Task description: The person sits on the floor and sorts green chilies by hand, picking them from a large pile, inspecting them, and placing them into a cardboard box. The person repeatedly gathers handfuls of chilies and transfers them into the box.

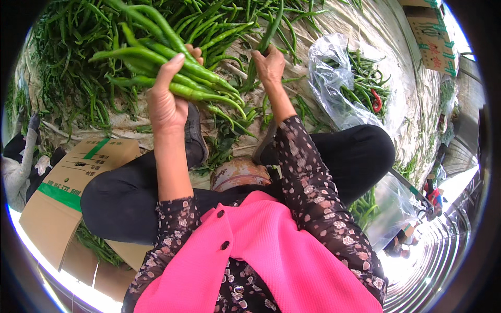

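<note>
A bunch of long green chili peppers lies in my left hand, the thumb across the top and fingertips showing on the far side. To its right, my right hand grips a dark green pepper between thumb and fingers. Beyond both hands spreads a large heap of green peppers. Loose peppers and leaves lie on the pale ground sheet between my shoes.
To my right stands a clear plastic bag with green peppers and a red one. An open cardboard box with peppers is at my left. Another person sits beyond it. Printed cartons stand far right; a second plastic bag is behind my right knee.
</note>
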`<action>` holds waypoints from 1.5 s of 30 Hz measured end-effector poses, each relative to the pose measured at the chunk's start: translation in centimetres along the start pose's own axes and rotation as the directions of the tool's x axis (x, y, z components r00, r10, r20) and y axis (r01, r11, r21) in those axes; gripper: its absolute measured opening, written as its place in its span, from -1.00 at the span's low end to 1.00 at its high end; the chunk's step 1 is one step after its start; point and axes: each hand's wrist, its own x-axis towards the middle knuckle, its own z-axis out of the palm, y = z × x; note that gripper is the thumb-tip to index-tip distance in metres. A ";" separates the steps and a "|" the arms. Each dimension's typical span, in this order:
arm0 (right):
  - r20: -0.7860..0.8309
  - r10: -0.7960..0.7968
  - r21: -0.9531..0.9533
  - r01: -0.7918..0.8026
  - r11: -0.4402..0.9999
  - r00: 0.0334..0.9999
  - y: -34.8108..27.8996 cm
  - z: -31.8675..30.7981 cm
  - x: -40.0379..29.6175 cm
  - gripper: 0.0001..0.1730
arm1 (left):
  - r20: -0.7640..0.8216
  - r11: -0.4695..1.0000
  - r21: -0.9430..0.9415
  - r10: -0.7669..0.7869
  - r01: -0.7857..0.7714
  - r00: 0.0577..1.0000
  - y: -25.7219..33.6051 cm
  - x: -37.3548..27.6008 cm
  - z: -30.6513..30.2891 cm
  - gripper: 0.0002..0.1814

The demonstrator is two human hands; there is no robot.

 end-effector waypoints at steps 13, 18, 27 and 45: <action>0.571 -0.540 0.486 0.274 0.830 0.618 -14.0 -13.2 -6.4 -0.66 | 0.231 0.988 0.145 -0.093 0.061 0.969 -3.3 -0.1 -0.9 -0.55; 0.444 -0.375 0.397 0.197 0.896 0.814 -7.0 -11.5 -1.4 -0.82 | 0.316 0.994 0.016 -0.109 0.110 0.942 -1.4 -0.8 0.5 -0.47; 0.392 -0.339 -0.665 0.518 0.538 0.855 10.8 -2.4 -3.2 -0.84 | 0.181 0.988 -0.115 -0.078 0.099 0.980 0.7 -0.3 -0.2 -0.40; 0.010 0.014 -0.455 -0.008 0.890 1.000 7.5 -2.2 14.3 -0.62 | 0.134 0.977 -0.025 -0.204 0.210 0.970 -0.9 0.4 0.5 -0.41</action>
